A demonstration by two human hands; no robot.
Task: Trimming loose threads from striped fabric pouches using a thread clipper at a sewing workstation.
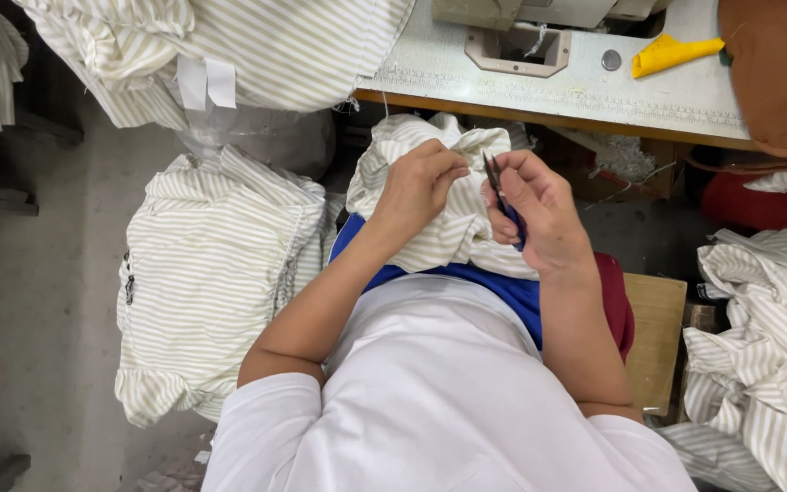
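Fingers of the left hand (pixel 419 182) pinch a fold of the striped cloth (pixel 430 196) and bunch it up, so the edge sits high and close to the eyes. The right hand (pixel 539 214) is closed on small thread snips (pixel 501 196), with the tips just beside that fold. The cloth rests on the lap, below the desk (pixel 539 87). More striped piles (pixel 216 264) lie left of the desk, on the grey floor (pixel 47 301).
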